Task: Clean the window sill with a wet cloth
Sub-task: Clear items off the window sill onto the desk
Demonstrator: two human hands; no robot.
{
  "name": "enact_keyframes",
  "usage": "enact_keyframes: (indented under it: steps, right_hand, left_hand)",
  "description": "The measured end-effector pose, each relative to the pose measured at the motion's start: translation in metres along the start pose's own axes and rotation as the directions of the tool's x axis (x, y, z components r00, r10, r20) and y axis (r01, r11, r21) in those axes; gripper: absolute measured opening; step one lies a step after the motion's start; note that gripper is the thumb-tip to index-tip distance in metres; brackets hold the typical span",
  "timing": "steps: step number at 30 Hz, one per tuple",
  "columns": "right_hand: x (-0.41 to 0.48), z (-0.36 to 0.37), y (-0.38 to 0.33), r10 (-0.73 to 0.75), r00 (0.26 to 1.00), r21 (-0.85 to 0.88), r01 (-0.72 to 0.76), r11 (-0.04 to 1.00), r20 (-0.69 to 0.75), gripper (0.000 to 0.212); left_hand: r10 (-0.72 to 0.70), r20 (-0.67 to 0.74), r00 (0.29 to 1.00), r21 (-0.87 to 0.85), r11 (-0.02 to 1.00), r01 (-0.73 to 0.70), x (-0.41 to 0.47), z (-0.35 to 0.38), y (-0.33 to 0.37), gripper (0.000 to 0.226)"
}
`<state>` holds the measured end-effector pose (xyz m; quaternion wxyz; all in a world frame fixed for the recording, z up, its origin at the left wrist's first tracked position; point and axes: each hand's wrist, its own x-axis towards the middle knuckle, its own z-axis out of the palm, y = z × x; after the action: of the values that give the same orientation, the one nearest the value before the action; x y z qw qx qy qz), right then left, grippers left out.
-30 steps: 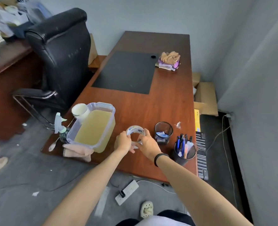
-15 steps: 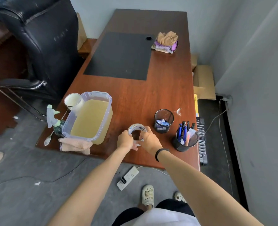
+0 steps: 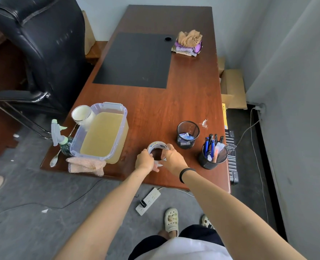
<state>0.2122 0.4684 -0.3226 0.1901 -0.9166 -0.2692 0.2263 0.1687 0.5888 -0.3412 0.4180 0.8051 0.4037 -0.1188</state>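
A roll of clear tape (image 3: 157, 146) stands on edge near the front of the brown desk (image 3: 183, 102). My left hand (image 3: 144, 161) grips its left side and my right hand (image 3: 173, 159) grips its right side. A pink cloth (image 3: 86, 165) lies at the desk's front left edge, below a clear plastic tub (image 3: 101, 134) of yellowish water. A spray bottle (image 3: 59, 136) stands left of the tub. No window sill is in view.
A white cup (image 3: 81, 115) leans at the tub's back left, and a spoon (image 3: 54, 160) lies at the desk's corner. A mesh cup (image 3: 187, 134) and a pen holder (image 3: 213, 153) stand to the right. Folded cloths (image 3: 189, 44) and a black mat (image 3: 136, 61) lie farther back. A black chair (image 3: 41, 49) stands left, a power strip (image 3: 148, 201) on the floor.
The camera has tilted down and pulled back, so the desk sits higher in view and my feet show. Both hands stay on the tape roll at the same spot.
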Motion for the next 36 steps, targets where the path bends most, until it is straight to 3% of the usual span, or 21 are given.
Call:
enact_keyframes:
  steps: [7,12,16,21,27,30,33,36]
  right_hand:
    - [-0.001,-0.004,0.0,0.005,1.0,0.029,-0.005,1.0,-0.014,0.018]
    - [0.004,-0.024,-0.003,0.024,0.993,0.074,-0.016,0.997,-0.112,0.019]
    - [-0.005,-0.047,0.0,0.002,0.981,0.097,0.017,0.995,-0.192,0.02]
    - [-0.038,-0.09,0.017,-0.025,0.952,0.11,0.062,0.992,-0.305,0.022]
    - [-0.118,-0.142,0.071,0.093,0.812,0.197,0.028,0.98,-0.577,0.025]
    - [-0.175,-0.158,0.109,0.195,0.763,0.223,-0.068,0.973,-0.617,0.032]
    - [-0.248,-0.165,0.163,0.311,0.692,0.25,-0.191,0.949,-0.652,0.033]
    - [-0.324,-0.167,0.218,0.424,0.596,0.296,-0.306,0.905,-0.682,0.036]
  left_hand:
    - [-0.025,0.026,0.999,0.008,1.0,0.025,-0.014,-0.007,0.009,0.02]
    - [-0.046,-0.055,0.997,0.159,0.986,0.055,-0.025,-0.02,0.023,0.021]
    - [-0.009,-0.163,0.987,0.302,0.951,0.059,-0.037,-0.035,0.048,0.018]
    - [0.126,-0.204,0.971,0.293,0.954,-0.062,-0.061,-0.03,0.095,0.027]
    - [0.381,-0.189,0.905,0.379,0.879,-0.291,-0.119,0.023,0.16,0.027]
    - [0.518,-0.145,0.843,0.42,0.804,-0.421,-0.16,0.065,0.184,0.027]
    - [0.634,0.002,0.773,0.367,0.719,-0.59,-0.204,0.129,0.211,0.028]
    - [0.641,0.157,0.751,0.234,0.715,-0.659,-0.256,0.198,0.233,0.03]
